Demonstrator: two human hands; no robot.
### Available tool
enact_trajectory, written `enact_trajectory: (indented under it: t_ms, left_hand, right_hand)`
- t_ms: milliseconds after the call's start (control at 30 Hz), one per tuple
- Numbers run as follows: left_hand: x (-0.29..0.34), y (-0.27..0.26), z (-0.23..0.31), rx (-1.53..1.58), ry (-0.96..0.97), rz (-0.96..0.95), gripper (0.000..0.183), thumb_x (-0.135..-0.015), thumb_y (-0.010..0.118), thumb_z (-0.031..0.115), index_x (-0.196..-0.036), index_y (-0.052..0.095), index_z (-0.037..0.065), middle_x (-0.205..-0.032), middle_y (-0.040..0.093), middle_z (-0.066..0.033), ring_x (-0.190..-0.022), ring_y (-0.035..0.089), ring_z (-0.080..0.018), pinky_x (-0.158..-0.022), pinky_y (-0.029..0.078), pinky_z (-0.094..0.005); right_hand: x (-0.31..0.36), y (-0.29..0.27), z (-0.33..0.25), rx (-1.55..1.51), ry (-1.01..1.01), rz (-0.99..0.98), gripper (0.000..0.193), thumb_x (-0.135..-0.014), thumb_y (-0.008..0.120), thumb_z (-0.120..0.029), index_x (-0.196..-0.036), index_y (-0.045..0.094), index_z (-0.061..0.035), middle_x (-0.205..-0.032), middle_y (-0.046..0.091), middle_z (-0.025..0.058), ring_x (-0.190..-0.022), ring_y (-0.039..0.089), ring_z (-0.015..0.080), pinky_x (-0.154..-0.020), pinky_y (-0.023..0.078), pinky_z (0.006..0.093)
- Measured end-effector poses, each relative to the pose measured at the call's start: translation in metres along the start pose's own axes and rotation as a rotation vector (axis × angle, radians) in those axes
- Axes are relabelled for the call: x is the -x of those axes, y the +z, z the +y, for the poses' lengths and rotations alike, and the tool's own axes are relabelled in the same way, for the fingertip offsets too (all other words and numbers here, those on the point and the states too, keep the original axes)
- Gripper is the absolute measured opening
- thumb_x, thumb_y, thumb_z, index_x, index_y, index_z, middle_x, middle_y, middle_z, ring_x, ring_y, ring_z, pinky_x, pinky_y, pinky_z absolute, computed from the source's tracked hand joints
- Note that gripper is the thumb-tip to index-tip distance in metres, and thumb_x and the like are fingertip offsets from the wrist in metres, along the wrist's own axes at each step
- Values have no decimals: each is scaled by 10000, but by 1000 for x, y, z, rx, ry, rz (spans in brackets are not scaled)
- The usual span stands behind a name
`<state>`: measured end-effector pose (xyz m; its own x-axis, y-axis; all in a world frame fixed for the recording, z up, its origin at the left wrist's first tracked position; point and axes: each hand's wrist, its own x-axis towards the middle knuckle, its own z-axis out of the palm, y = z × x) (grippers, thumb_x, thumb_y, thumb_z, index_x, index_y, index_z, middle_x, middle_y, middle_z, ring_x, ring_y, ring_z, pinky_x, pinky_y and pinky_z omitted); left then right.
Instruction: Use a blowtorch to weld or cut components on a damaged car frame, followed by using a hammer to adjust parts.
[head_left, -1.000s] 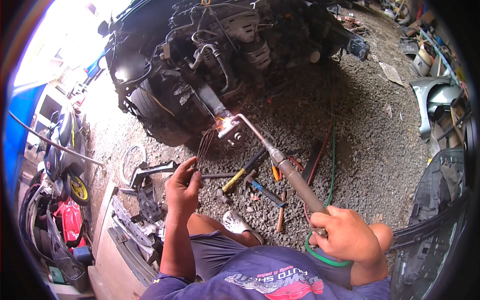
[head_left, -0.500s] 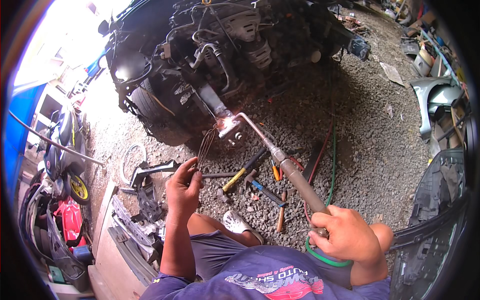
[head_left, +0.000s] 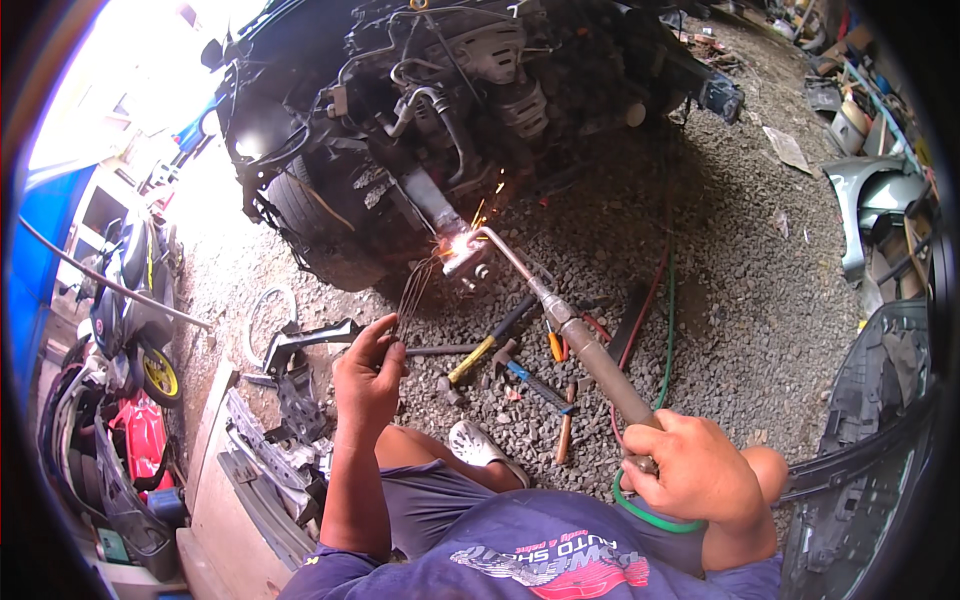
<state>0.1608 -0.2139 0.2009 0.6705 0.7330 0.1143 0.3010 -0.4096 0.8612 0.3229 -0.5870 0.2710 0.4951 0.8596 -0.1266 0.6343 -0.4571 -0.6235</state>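
My right hand (head_left: 690, 462) is wrapped round the handle of a gas welding torch (head_left: 600, 365), whose bent copper tip points at the end of a metal frame rail (head_left: 425, 198) on a stripped car front. A bright glow and orange sparks come off the joint, by a small plate with bolts (head_left: 465, 262). In my left hand (head_left: 370, 370), thumb and fingers pinch a bundle of thin wire rods (head_left: 413, 290); their far ends reach the glowing spot. A green hose and a red hose (head_left: 648, 310) run over the gravel near the torch.
Hammers (head_left: 490, 345), an orange-handled screwdriver (head_left: 554, 345) and a blue-handled hammer (head_left: 538, 385) lie on gravel below the joint. Car panels and a motorcycle (head_left: 130, 290) stand at left. A silver fender (head_left: 870, 205) and black plastic parts (head_left: 880, 370) line the right.
Orange sparks now fly up from the joint, where before there was only a glow. Both hands stay nearly where they were, with torch and wire rods still at the joint.
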Motion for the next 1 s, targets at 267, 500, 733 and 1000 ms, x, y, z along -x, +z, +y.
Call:
enact_trajectory:
  t_ms: [267, 500, 733, 1000]
  left_hand:
    - [-1, -1, -5, 41, -16, -12, 382, -1053, 706, 72, -1435, 708, 51, -925, 781, -39, -770, 692, -68, -719, 554, -258]
    - [-1, 0, -5, -4, 21, 3, 373, -1040, 707, 50, -1413, 722, 52, -880, 780, -45, -747, 678, -72, -694, 549, -267]
    - [1, 1, 3, -19, 11, 2, 382, -1041, 687, 1, -1420, 718, 42, -875, 726, -7, -733, 636, -53, -667, 520, -235]
    - [0, 2, 3, -46, 21, 7, 382, -1040, 696, 23, -1420, 722, 48, -870, 733, -4, -716, 635, -46, -657, 519, -234]
  right_hand:
    - [0, -1, -1, 12, 8, -11, 100, -918, 747, -206, -940, 669, -149, -846, 670, 195, -732, 713, 439, -692, 598, 550]
    - [1, 0, 2, 1, 3, -18, 101, -916, 745, -203, -950, 667, -148, -860, 669, 189, -739, 713, 436, -700, 599, 546]
    - [2, -1, 1, 15, 6, -26, 113, -903, 742, -196, -975, 666, -154, -866, 669, 186, -738, 713, 435, -698, 601, 541]
    - [1, -3, 0, 35, 9, -33, 125, -894, 743, -202, -973, 659, -155, -870, 671, 167, -733, 718, 419, -692, 610, 530]
